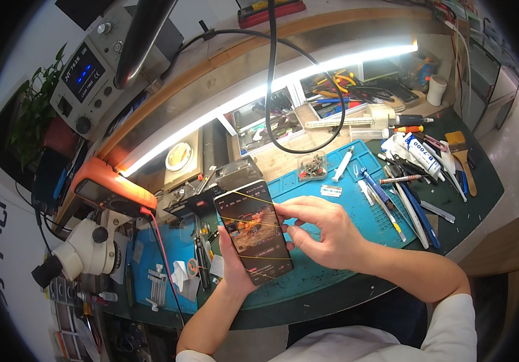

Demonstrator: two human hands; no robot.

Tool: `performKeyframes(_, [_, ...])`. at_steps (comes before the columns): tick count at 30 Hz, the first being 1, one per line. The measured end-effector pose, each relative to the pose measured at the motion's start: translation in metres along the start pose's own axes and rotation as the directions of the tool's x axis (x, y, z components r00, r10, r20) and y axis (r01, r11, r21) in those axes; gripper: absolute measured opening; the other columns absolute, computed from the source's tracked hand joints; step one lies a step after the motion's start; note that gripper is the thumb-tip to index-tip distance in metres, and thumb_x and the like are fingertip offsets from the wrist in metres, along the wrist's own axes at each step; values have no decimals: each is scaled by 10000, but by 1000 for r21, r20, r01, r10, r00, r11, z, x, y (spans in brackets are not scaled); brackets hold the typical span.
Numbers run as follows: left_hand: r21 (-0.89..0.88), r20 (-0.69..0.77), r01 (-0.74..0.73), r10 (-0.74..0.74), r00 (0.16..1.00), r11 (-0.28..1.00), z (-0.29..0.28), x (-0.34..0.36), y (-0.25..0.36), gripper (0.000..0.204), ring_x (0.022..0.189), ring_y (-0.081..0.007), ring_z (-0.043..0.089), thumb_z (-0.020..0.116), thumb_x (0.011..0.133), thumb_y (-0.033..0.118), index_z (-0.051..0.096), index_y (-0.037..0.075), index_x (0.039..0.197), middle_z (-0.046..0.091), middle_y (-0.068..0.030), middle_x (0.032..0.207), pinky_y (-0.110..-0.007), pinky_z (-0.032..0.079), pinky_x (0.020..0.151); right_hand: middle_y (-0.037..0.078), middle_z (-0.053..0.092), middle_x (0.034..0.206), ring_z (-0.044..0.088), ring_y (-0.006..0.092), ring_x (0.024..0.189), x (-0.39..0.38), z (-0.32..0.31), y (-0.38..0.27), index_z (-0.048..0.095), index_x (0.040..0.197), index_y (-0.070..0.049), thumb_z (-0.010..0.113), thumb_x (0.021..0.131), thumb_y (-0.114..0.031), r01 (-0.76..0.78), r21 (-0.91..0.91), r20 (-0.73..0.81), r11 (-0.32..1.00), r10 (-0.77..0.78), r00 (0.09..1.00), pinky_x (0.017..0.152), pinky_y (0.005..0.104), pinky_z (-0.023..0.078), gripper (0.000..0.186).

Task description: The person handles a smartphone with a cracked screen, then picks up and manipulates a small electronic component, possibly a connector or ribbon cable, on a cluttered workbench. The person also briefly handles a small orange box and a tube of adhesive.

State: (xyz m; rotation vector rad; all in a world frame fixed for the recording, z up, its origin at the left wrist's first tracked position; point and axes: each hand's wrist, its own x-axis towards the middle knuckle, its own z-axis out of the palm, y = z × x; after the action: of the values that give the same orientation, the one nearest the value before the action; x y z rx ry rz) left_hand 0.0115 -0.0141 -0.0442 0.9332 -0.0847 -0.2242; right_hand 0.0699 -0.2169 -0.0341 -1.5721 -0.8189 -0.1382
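A dark smartphone [256, 234] with a lit screen is held upright and slightly tilted over the mat. Thin yellow bands cross its front at a slant. My left hand [235, 262] grips it from below and behind, with the palm at its left edge and fingertips showing at the right edge. At the phone's upper right edge, the index finger of my right hand [329, 234] reaches out and appears to touch it. The right thumb stays apart from that finger, and I see nothing held between them. The back of the phone is hidden.
Blue work mat [332, 265] lies beneath. Screwdrivers, tweezers, a glue tube [422, 155] and a brush [460, 158] crowd the right. A syringe [344, 164] lies by a clear box of small parts [312, 166]. An orange multimeter [114, 187] and microscope [87, 247] stand left; a black cable loop [269, 90] hangs overhead.
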Motion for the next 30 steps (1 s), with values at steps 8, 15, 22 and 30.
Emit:
performKeyframes(8, [-8, -23, -7, 7, 1000, 1000, 0, 0, 0, 996, 1222, -289, 604, 313, 920, 845, 435, 38, 1490, 567, -173, 1391, -461, 542, 1001, 179, 710, 1132, 676, 337, 1020, 1, 0, -2, 676, 1236, 8, 653, 873, -50, -8, 43, -6, 999, 8, 1000, 883, 403, 543, 369])
performKeyframes(15, [27, -74, -5, 7, 997, 1000, 2, 0, 0, 1005, 1174, -309, 626, 326, 914, 850, 436, 31, 1487, 579, -192, 1363, -461, 553, 979, 177, 709, 1133, 675, 337, 1023, 1, 1, -3, 673, 1241, 5, 654, 862, -39, -7, 47, -8, 999, 7, 1000, 892, 404, 542, 382])
performKeyframes(22, [42, -69, 3, 0, 998, 999, 2, 0, 1, 1002, 1186, -311, 624, 332, 913, 849, 436, 35, 1489, 591, -191, 1346, -466, 540, 1002, 176, 700, 1141, 669, 338, 1038, 1, -1, 0, 664, 1245, 12, 663, 849, -44, 26, 11, 14, 1000, -26, 1000, 891, 403, 543, 400])
performKeyframes(30, [48, -66, 9, -6, 998, 999, 2, 1, 0, 1008, 1222, -308, 607, 330, 910, 852, 436, 34, 1489, 584, -181, 1360, -474, 524, 1027, 176, 695, 1127, 666, 338, 998, 1, -1, 3, 652, 1241, 24, 660, 837, -46, 88, -93, 8, 992, -87, 996, 864, 410, 548, 410])
